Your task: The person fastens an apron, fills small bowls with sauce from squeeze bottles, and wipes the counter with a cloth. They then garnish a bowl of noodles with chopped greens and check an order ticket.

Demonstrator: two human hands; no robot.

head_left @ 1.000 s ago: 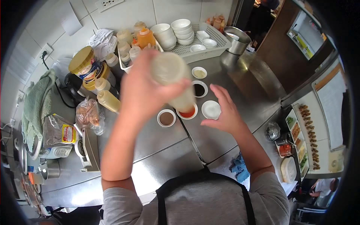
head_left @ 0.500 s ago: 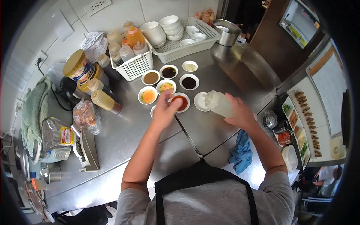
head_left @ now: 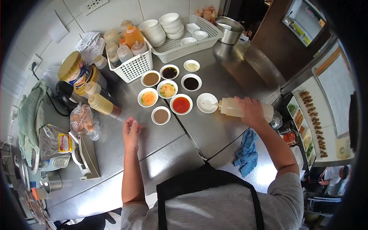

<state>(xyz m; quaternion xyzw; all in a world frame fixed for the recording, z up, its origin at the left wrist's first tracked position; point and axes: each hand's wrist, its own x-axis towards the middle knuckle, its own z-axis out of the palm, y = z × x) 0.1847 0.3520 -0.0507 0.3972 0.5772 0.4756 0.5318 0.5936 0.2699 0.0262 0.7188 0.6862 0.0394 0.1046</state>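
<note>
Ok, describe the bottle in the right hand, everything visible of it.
The bottle is long, pale cream and translucent, apparently plastic, with a narrow nozzle. The right hand grips its body, holding it tipped over nearly level, nozzle toward the small white dish. Whether nozzle and dish touch, I can't tell.

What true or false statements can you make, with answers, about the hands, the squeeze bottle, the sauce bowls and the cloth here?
1. The right hand grips the squeeze bottle. True.
2. The squeeze bottle stands upright on its base. False: it is tipped sideways, nozzle toward the white bowl.
3. The left hand is lifting a bowl. False: it shows nothing in its grasp.
4. The blue cloth lies nearer the person than the red sauce does. True.
</note>
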